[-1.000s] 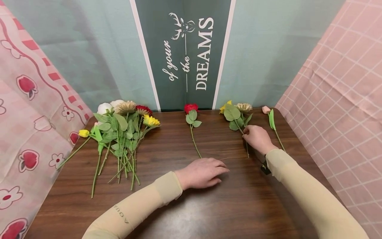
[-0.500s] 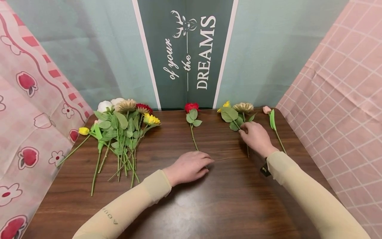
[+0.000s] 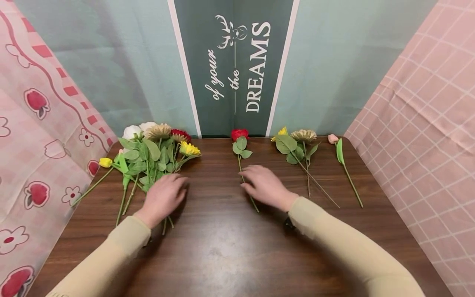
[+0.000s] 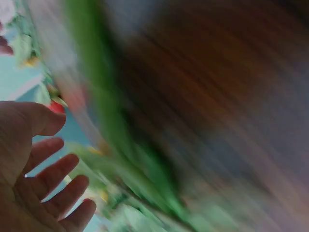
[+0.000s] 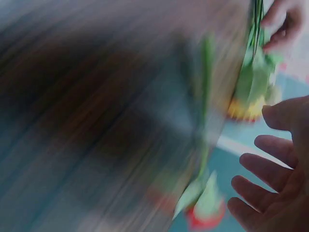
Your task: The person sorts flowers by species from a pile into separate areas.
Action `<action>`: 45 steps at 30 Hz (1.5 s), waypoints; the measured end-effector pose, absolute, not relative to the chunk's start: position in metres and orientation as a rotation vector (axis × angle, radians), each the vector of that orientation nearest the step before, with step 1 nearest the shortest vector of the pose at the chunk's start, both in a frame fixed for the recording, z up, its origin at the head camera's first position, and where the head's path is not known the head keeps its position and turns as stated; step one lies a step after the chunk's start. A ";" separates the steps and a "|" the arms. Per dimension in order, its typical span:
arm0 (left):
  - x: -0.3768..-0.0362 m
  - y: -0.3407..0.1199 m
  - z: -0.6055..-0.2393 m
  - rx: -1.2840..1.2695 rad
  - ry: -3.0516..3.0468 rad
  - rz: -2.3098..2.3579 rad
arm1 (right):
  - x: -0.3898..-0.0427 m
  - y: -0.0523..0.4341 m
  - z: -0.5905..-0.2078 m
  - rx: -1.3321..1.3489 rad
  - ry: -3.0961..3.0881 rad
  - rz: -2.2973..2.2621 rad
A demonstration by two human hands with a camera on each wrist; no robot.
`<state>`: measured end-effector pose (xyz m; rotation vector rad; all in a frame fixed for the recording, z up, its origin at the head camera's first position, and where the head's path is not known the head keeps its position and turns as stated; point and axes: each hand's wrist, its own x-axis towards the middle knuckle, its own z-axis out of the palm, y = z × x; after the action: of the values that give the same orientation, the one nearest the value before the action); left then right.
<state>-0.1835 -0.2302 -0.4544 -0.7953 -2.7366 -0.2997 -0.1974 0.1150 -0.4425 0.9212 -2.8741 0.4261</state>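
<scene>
My left hand [image 3: 163, 199] hovers over the stems of a mixed flower bunch [image 3: 152, 152] on the left side of the table. Its fingers [image 4: 58, 174] are spread and hold nothing in the left wrist view. Beside the stem of a single red rose [image 3: 240, 135] in the middle is my right hand [image 3: 266, 187], partly covering that stem. The right wrist view shows its fingers [image 5: 263, 169] loosely extended with nothing between them. Farther right, a yellow flower [image 3: 281, 133] and a beige daisy-like flower [image 3: 304, 135] lie with crossed stems. A pink tulip [image 3: 332, 139] lies alone near the right edge.
The brown wooden table [image 3: 222, 255] is bordered by a green curtain [image 3: 319, 74] with lettering at the back. A pink checked cloth [image 3: 419, 103] hangs on the right, and a strawberry-print cloth [image 3: 48, 136] on the left. A yellow tulip [image 3: 105, 162] pokes out of the bunch's left side.
My right hand has let go of the yellow flower's stem, now lying across the beige flower's stem, and moved left to the rose. My left hand has moved left from the rose to the bunch.
</scene>
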 end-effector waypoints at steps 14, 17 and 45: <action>-0.169 -0.291 -0.436 -0.605 -2.943 -0.290 | -0.202 -0.043 -0.432 1.286 -2.887 0.171; -0.170 -0.290 -0.435 -0.542 -3.016 -0.359 | -0.206 -0.057 -0.435 1.289 -2.870 0.135; -0.174 -0.258 -0.416 -0.332 -3.076 -1.094 | -0.220 0.003 -0.440 0.732 -2.823 1.327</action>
<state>-0.1735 -0.2578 -0.4156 -0.3324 -3.0759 -1.0937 -0.2203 0.0030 -0.4404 0.7317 -2.8232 1.3266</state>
